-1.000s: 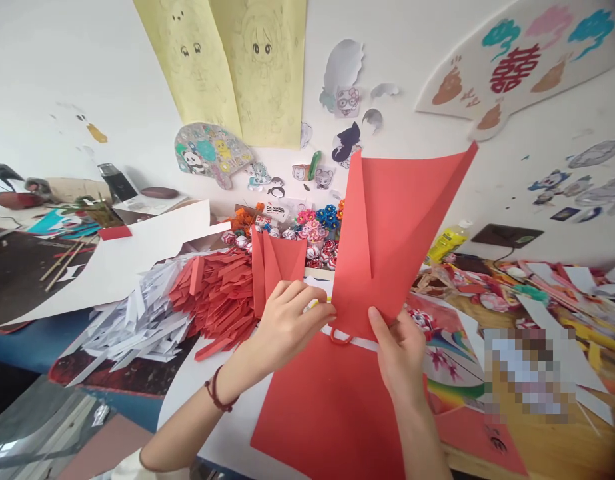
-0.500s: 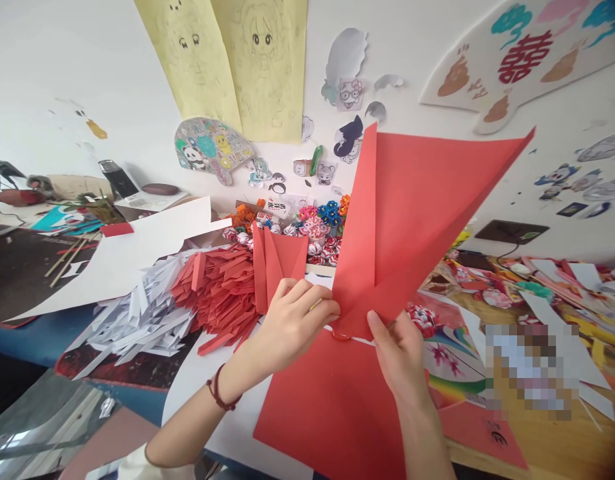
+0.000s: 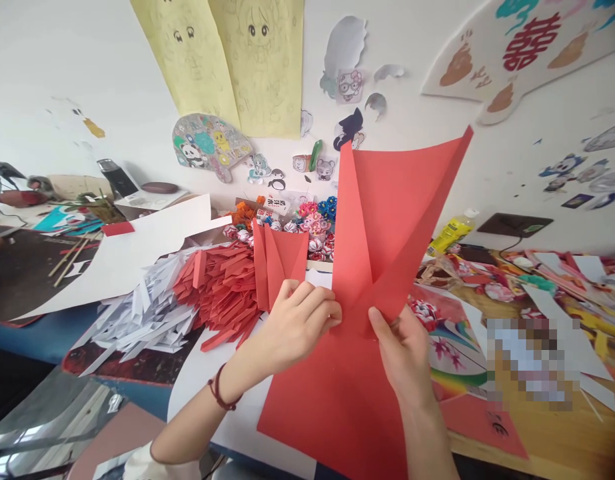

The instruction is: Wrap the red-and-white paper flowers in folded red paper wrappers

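Note:
A large red paper (image 3: 397, 213) stands upright between my hands, its left and right sides folded inward. My left hand (image 3: 300, 320) pinches its lower left edge, with a dark bracelet on the wrist. At the lower right edge my right hand (image 3: 400, 340) grips it, thumb in front and fingers behind. Below them a flat red sheet (image 3: 337, 407) lies on white paper (image 3: 237, 427). A smaller folded red paper (image 3: 286, 257) stands behind my left hand.
Piles of red strips (image 3: 222, 287) and white strips (image 3: 142, 327) lie at the left. Behind are paper flowers (image 3: 314, 223). At the right are a yellow bottle (image 3: 452, 232), a rainbow-patterned sheet (image 3: 457, 347) and paper scraps on a wooden table (image 3: 532, 433).
The upright red paper has narrowed at the top, its right side swinging inward to the left. The yellow bottle behind it now shows. Both hands keep nearly the same place.

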`<action>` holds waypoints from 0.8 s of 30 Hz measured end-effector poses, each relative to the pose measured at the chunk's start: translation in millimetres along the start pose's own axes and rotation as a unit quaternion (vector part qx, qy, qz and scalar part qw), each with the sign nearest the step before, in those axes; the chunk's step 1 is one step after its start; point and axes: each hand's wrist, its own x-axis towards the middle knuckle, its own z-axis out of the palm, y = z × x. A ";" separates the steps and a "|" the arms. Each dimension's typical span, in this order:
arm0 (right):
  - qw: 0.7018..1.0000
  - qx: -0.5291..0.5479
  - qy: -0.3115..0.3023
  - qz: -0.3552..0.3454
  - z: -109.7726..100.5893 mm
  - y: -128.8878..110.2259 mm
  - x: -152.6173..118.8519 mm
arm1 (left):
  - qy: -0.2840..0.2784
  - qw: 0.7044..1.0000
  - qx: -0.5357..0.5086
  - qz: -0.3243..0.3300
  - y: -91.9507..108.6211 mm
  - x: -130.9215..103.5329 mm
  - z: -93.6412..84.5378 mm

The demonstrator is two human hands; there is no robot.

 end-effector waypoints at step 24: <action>0.996 0.058 -0.054 0.042 2.0 38.6 22.5 | 0.003 0.862 -0.369 -0.347 -15.9 -11.6 54.9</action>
